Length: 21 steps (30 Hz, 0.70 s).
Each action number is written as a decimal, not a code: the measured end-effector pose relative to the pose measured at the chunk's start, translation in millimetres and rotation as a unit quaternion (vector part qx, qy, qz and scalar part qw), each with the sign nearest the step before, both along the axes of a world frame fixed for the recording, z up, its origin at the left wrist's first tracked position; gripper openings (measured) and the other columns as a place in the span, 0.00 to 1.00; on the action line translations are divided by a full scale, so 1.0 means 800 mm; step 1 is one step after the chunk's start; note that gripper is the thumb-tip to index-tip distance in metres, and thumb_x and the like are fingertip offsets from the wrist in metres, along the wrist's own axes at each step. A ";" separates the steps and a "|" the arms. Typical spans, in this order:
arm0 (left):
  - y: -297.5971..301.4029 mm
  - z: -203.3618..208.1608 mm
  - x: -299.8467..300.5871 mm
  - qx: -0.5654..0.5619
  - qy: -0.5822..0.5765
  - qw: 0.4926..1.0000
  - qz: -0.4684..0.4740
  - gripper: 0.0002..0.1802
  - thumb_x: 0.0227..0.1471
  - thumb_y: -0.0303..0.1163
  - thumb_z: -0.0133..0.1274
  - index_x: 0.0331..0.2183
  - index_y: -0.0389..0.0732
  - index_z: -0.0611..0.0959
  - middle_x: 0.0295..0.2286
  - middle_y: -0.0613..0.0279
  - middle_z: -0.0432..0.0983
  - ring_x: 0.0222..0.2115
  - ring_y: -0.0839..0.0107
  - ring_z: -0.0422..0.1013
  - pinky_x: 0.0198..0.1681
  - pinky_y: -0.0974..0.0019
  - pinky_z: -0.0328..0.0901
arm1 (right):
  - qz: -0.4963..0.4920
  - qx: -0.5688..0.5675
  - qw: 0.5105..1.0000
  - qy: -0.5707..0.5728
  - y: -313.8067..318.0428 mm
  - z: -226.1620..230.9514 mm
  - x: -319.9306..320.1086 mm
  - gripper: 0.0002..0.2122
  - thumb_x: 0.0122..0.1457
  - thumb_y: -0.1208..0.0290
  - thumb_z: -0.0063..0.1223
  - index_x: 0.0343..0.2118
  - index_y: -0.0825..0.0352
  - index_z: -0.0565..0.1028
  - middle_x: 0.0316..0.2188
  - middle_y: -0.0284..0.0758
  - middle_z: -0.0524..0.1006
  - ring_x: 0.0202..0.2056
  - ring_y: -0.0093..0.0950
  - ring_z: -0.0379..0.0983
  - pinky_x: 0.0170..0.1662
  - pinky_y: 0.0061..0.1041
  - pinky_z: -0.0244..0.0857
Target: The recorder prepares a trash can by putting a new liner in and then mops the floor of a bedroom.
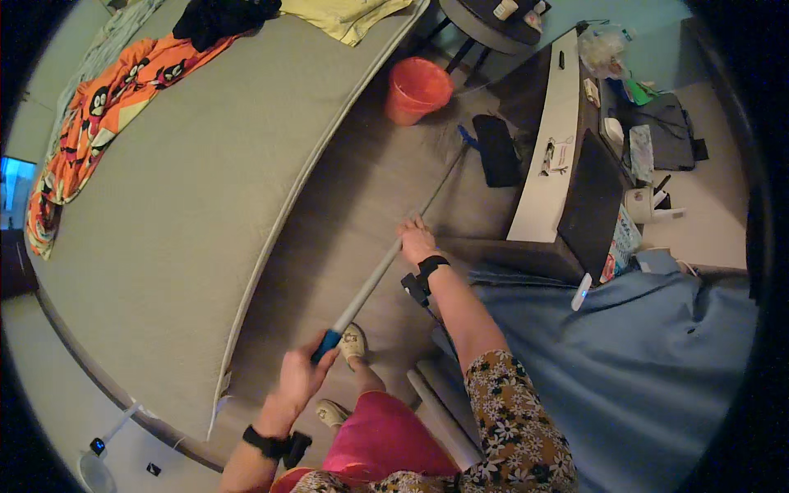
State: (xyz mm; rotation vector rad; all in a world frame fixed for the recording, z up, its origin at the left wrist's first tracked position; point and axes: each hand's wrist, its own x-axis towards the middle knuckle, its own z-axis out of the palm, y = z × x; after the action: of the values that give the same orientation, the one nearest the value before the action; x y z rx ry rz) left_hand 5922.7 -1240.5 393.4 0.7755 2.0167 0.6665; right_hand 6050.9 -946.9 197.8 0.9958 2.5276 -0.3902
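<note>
A long-handled mop [367, 286] slants across the view, from near my body to the floor by the desk. My left hand [302, 374] is closed around the handle at its blue grip end. Farther up the pole, my right hand [417, 240] wraps the shaft, back of the hand upward. The dark flat mop head [496, 151] lies on the wooden floor beside the desk's front, joined to the pole by a blue piece. Each wrist wears a black strap with a small device.
A bare mattress [189, 214] fills the left, with an orange patterned cloth [123, 103] on it. An orange bucket [417, 90] stands beyond, near a dark round stool [493, 29]. At right are a desk with white drawer fronts [542, 156] and a blue-draped chair or seat [608, 361].
</note>
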 end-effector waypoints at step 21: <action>-0.204 0.109 -0.118 -0.079 -0.016 0.997 -0.006 0.21 0.37 0.30 0.58 0.38 0.36 0.77 0.27 0.53 0.76 0.27 0.72 0.72 0.33 0.70 0.66 | 0.052 -0.137 0.987 0.066 -0.251 0.046 -0.029 0.08 0.35 0.74 0.51 0.23 0.61 0.73 0.28 0.38 0.72 0.37 0.37 0.67 0.44 0.36 0.57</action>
State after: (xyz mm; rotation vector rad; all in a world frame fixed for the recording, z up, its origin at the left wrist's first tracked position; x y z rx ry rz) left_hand 5828.2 -1404.0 480.6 0.6796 2.0067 0.5021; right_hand 6028.0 -1147.4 234.9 0.7526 2.5381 -0.7696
